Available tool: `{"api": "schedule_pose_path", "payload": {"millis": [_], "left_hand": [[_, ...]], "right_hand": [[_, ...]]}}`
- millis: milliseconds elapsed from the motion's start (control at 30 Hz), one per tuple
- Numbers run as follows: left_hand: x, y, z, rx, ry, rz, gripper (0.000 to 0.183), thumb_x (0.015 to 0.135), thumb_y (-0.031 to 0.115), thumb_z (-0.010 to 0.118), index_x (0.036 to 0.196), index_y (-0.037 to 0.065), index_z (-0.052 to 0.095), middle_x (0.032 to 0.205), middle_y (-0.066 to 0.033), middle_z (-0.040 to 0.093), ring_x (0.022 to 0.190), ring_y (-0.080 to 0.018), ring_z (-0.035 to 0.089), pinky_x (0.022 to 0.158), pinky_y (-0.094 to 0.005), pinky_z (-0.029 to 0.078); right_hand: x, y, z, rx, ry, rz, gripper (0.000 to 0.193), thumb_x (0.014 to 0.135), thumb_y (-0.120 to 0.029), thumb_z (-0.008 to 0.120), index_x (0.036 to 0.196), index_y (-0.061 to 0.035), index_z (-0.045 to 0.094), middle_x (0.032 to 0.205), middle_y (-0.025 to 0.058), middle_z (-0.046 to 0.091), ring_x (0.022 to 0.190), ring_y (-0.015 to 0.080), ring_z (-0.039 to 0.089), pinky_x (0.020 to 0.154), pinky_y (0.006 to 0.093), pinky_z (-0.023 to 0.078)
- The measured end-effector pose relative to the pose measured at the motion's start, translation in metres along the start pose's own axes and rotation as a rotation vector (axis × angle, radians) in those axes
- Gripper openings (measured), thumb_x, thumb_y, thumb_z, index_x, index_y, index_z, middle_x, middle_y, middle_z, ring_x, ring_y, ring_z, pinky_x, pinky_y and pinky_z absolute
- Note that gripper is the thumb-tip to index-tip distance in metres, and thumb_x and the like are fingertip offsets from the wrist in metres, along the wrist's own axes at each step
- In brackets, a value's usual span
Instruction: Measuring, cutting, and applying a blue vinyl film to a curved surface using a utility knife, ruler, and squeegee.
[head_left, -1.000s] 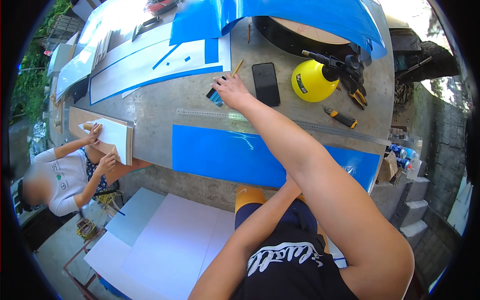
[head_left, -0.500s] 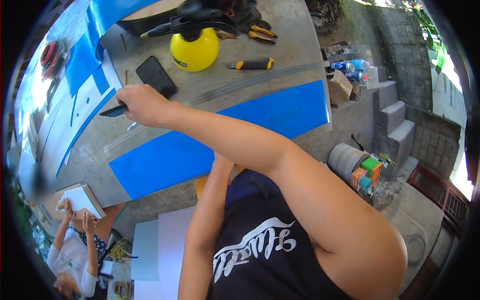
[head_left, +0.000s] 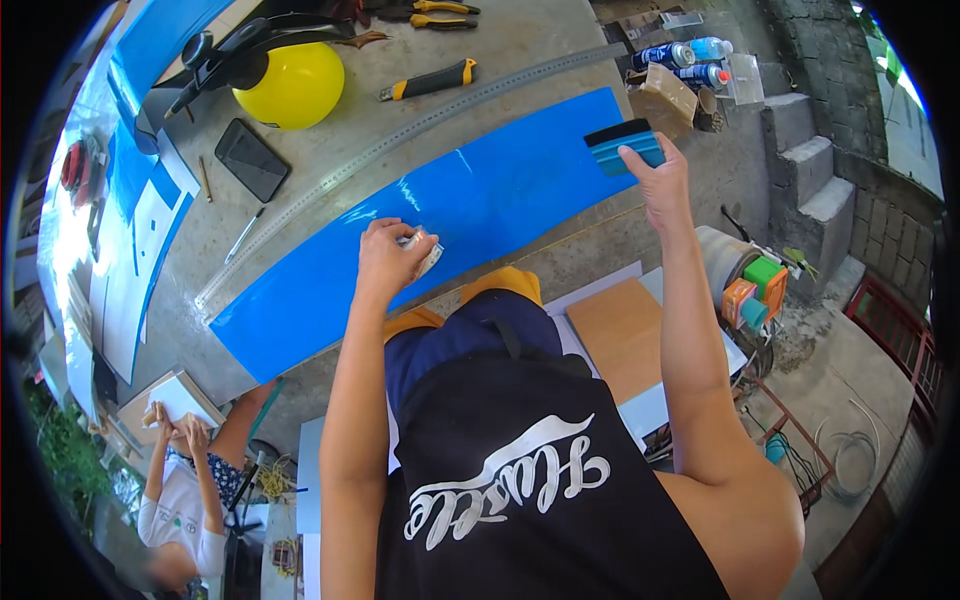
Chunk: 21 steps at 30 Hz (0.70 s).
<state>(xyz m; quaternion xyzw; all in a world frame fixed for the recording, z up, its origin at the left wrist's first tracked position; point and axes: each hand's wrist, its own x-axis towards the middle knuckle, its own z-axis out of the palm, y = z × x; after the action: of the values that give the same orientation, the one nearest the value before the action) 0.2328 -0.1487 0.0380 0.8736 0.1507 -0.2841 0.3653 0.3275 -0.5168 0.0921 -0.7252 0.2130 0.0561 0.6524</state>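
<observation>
A long blue glossy sheet (head_left: pixel 500 195) lies along the near edge of the grey table. My right hand (head_left: pixel 668 190) grips a blue squeegee (head_left: pixel 622 160) with a black felt edge, over the sheet's right end. Near the middle of the sheet's front edge, my left hand (head_left: pixel 390 262) is closed on a small whitish piece (head_left: pixel 430 254), too covered by the fingers to name. Behind the sheet runs a long metal ruler (head_left: pixel 400 137). White streaks, perhaps glare or creases, show on the blue surface.
Behind the ruler are a utility knife (head_left: pixel 430 80), a phone (head_left: pixel 252 160), a pen (head_left: pixel 244 236), a yellow spray bottle (head_left: pixel 295 88) and pliers (head_left: pixel 443 14). Spray cans (head_left: pixel 665 56) stand at the right. Another person (head_left: pixel 185 500) sits at lower left with a pad (head_left: pixel 185 400).
My right hand has swung with the squeegee from the far left to the sheet's right end. My left hand has come up over the sheet. The view has shifted.
</observation>
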Motion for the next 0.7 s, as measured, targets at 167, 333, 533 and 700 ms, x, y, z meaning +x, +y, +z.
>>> {"api": "schedule_pose_path", "payload": {"millis": [167,333,533,700], "left_hand": [[0.002,0.0,-0.006,-0.03,-0.051,-0.039,0.045,0.083,0.041,0.079,0.102,0.0,0.078,0.134,-0.024,0.06,0.115,-0.0341,0.065,0.092,-0.0406,0.054],[0.003,0.005,-0.007,0.033,-0.064,-0.022,0.046,0.082,0.04,0.08,0.103,0.0,0.078,0.134,-0.0236,0.06,0.115,-0.0341,0.065,0.095,-0.0401,0.053],[0.005,0.009,-0.005,-0.033,-0.043,-0.071,0.05,0.08,0.044,0.078,0.102,-0.001,0.077,0.126,-0.0217,0.066,0.116,-0.0353,0.064,0.097,-0.0408,0.051],[0.008,0.01,-0.003,-0.075,-0.06,-0.137,0.053,0.08,0.045,0.079,0.105,-0.002,0.076,0.127,-0.0219,0.066,0.114,-0.0353,0.066,0.096,-0.0401,0.051]], "right_hand": [[0.006,0.041,0.001,-0.431,-0.082,-0.011,0.021,0.089,-0.016,0.073,0.101,-0.0009,0.066,0.083,0.0043,0.067,0.073,0.012,0.061,0.068,0.0311,0.05],[-0.009,0.058,0.047,-0.673,-0.219,-0.078,0.024,0.092,-0.023,0.066,0.095,-0.0004,0.057,0.083,0.017,0.065,0.076,0.0348,0.064,0.069,0.0424,0.05],[-0.019,0.092,0.084,-0.872,-0.262,-0.23,0.023,0.093,-0.021,0.063,0.104,-0.0011,0.056,0.096,0.0181,0.065,0.091,0.0401,0.063,0.078,0.0508,0.048],[-0.016,0.097,0.076,-0.872,-0.254,-0.237,0.023,0.093,-0.02,0.064,0.107,-0.0014,0.058,0.098,0.0199,0.064,0.092,0.0413,0.063,0.076,0.0515,0.048]]}}
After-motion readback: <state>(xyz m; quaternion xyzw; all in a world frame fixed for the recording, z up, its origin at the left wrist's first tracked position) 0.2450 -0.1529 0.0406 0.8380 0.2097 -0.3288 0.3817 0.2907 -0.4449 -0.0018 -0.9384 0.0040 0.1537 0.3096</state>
